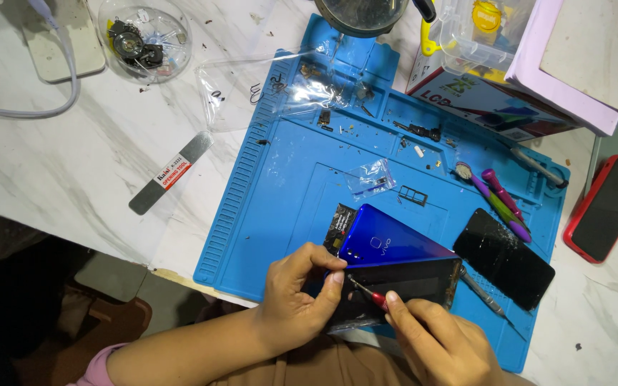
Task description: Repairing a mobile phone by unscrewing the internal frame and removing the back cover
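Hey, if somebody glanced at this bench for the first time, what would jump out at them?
First the bright blue work mat covering the middle of the white table, then the shiny blue phone back cover at its near edge. There the left hand steadies the opened phone while the right hand works a small red-handled screwdriver into it.
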